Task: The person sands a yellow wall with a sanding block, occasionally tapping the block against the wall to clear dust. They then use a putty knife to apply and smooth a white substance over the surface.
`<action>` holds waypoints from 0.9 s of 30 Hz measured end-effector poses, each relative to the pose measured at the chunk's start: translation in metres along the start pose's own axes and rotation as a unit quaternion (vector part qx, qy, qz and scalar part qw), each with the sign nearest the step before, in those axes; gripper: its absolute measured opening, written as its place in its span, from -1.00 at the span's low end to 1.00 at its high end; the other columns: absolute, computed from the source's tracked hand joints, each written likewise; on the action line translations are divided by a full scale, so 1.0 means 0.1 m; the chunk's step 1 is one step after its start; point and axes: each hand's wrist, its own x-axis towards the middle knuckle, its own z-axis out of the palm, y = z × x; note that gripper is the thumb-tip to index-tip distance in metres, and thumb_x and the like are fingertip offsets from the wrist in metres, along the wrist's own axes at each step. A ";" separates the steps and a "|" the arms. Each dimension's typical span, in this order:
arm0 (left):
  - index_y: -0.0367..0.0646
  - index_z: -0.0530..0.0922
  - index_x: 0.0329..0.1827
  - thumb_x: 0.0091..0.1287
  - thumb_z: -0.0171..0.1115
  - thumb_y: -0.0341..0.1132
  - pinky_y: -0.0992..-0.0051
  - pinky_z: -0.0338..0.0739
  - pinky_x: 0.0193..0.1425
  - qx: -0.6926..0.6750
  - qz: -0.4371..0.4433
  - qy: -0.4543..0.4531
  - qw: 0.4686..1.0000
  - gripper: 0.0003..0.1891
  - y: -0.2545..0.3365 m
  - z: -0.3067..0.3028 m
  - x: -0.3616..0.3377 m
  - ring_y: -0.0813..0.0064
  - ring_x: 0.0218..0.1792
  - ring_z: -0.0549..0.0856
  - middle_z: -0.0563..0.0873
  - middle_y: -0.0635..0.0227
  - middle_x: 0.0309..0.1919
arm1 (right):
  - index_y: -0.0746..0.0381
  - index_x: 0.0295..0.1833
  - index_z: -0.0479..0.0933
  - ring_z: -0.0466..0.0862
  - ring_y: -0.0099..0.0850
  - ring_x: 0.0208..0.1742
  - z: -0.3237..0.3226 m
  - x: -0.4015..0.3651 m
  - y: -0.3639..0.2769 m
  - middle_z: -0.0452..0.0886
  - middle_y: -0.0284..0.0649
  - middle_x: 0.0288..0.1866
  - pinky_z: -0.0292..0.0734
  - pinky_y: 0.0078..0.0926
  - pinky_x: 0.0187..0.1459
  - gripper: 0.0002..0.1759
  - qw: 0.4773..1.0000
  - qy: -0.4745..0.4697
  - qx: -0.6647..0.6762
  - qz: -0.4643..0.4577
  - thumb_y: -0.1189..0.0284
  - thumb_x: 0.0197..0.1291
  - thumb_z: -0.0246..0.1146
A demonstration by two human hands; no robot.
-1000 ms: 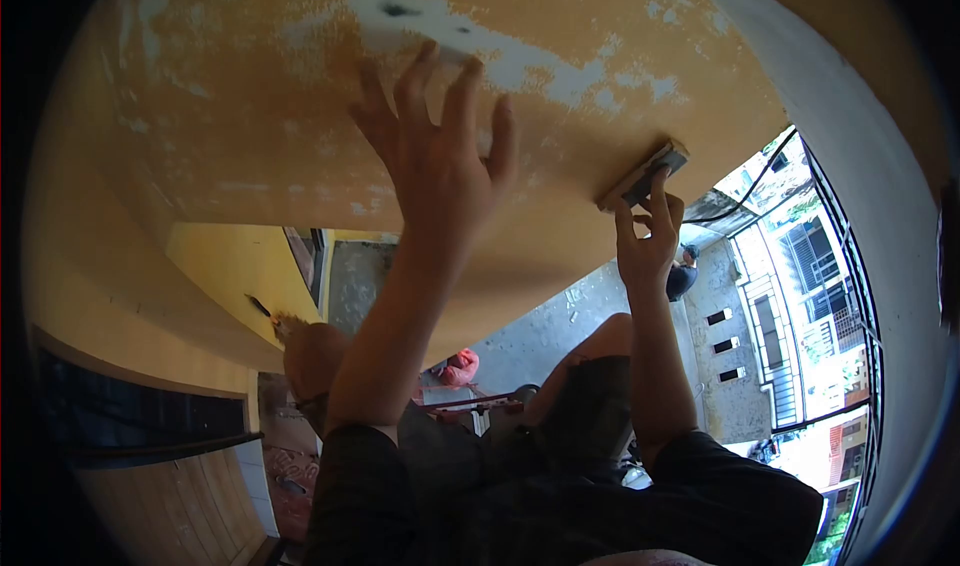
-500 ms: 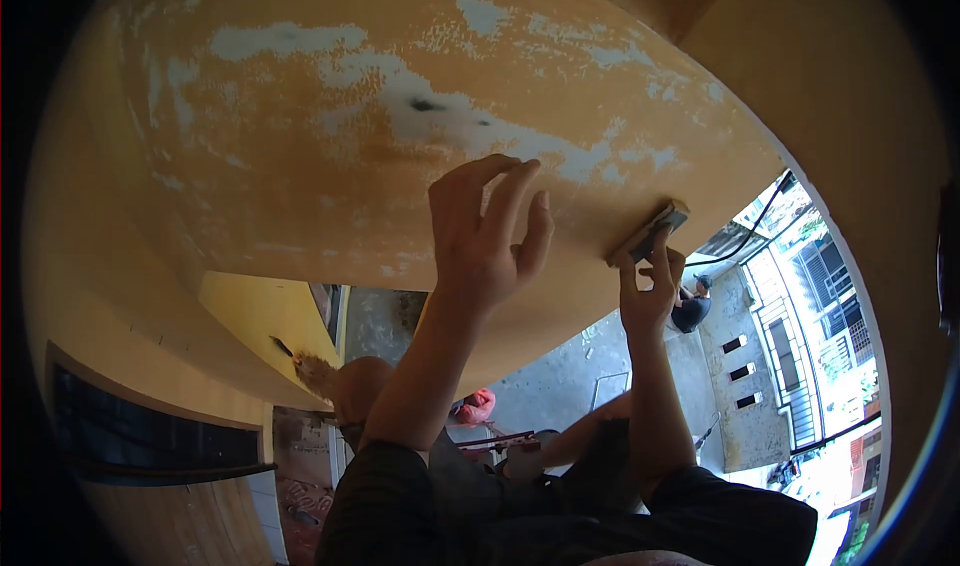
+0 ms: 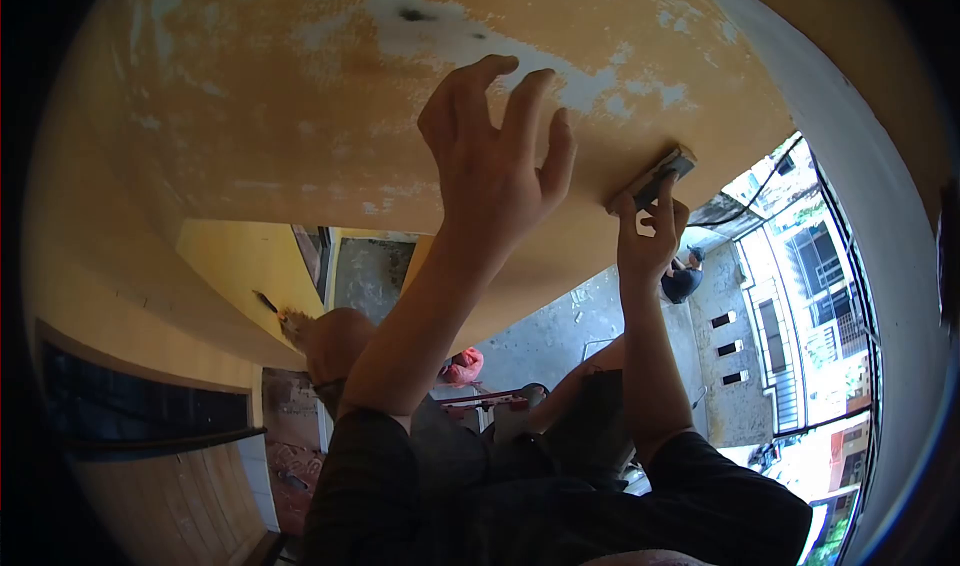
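Note:
My right hand grips a dark sanding block with a tan edge. Fingers and thumb hold it from below, its long face flat against the orange painted surface overhead. My left hand is raised under the same surface with its fingers spread and curved, holding nothing. Above the left fingertips, pale patches break up the orange paint, and a dark spot shows in one of them.
Below, between my legs, is a red metal frame. A red bag lies on the grey floor. Another person in dark clothes and a cap is low down by the right wall. A dark window is at left.
The view has tilted, so the overhead surface sits higher in the picture. My left hand has risen and its fingers have spread wider. The block stays against the surface in my right hand.

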 end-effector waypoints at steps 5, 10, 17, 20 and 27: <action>-0.09 0.57 0.14 0.24 0.28 -0.21 0.03 0.13 0.33 0.079 0.024 -0.042 0.996 -0.60 -0.13 -0.16 -0.13 0.07 0.20 0.39 0.45 0.11 0.15 | 0.27 0.38 0.43 0.51 -0.40 -0.19 0.11 -0.04 0.10 0.47 -0.19 -0.11 0.47 -0.49 -0.26 -0.28 0.998 0.054 0.013 0.000 0.51 0.04 0.47; -0.09 0.50 0.28 0.32 0.20 -0.04 -0.19 -0.14 0.48 0.150 0.026 -0.078 0.985 -0.48 -0.46 -0.20 -0.47 -0.02 0.31 0.33 0.39 0.05 0.27 | 0.26 0.38 0.44 0.48 -0.41 -0.21 0.15 0.06 -0.06 0.46 -0.22 -0.14 0.45 -0.48 -0.23 -0.26 0.996 0.076 0.023 0.029 0.53 0.02 0.48; -0.02 0.48 0.36 0.39 0.05 0.03 -0.22 -0.28 0.53 0.161 0.108 -0.076 0.978 -0.46 -0.98 -0.08 -0.84 -0.03 0.43 0.25 0.38 0.14 0.37 | 0.10 0.38 0.46 0.49 -0.50 -0.27 0.16 0.67 -0.62 0.45 -0.26 -0.21 0.46 -0.52 -0.25 -0.29 0.988 0.123 0.001 -0.092 0.54 0.05 0.43; -0.01 0.52 0.33 0.41 0.01 0.06 -0.21 -0.27 0.53 0.157 0.123 -0.052 0.979 -0.47 -1.02 -0.04 -0.84 -0.01 0.44 0.25 0.40 0.14 0.37 | 0.10 0.36 0.50 0.48 -0.45 -0.27 0.25 0.40 -0.58 0.44 -0.27 -0.23 0.45 -0.52 -0.25 -0.30 0.990 0.108 0.027 -0.090 0.52 0.03 0.45; 0.01 0.56 0.29 0.43 -0.05 0.10 -0.17 -0.23 0.54 0.157 0.116 -0.044 0.980 -0.47 -1.02 0.00 -0.88 0.03 0.43 0.28 0.44 0.13 0.34 | 0.26 0.32 0.50 0.52 -0.37 -0.27 0.18 0.87 -0.74 0.47 -0.17 -0.25 0.51 -0.45 -0.19 -0.28 0.986 0.143 0.069 -0.056 0.58 -0.07 0.48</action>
